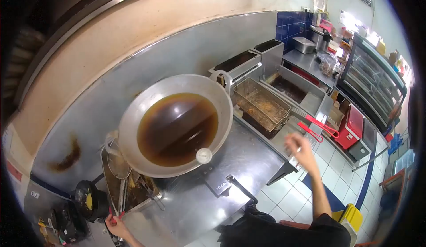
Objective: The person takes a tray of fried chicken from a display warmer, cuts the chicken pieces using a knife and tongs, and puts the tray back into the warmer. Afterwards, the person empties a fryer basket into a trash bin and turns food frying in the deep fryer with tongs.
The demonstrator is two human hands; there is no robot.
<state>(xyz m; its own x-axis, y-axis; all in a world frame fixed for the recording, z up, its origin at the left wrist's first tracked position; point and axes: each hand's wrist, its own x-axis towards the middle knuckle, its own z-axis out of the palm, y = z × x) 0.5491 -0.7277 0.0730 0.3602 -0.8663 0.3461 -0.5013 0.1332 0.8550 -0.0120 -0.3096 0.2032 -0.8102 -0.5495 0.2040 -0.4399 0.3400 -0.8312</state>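
A steel bench [250, 151] runs across the middle, and a wide metal wok [222, 131] holding dark brown oil [177, 129] stands above it, between the two hands. Beyond the wok's far right handle, a wire fryer basket [262, 104] sits over the fryer, its red handles [323, 126] pointing toward the right hand [301, 153]. That hand is raised just beside the handles, fingers half curled and blurred; whether it pinches anything I cannot tell. At lower left, a black pan [101, 207] with something yellow inside stands near the left hand [117, 227], whose fingers are closed around the red grip of a utensil [113, 221], at the front left of the wok. The smallest piece, a round dial thermometer [204, 155], sits at the wok's near rim, apart from both hands.
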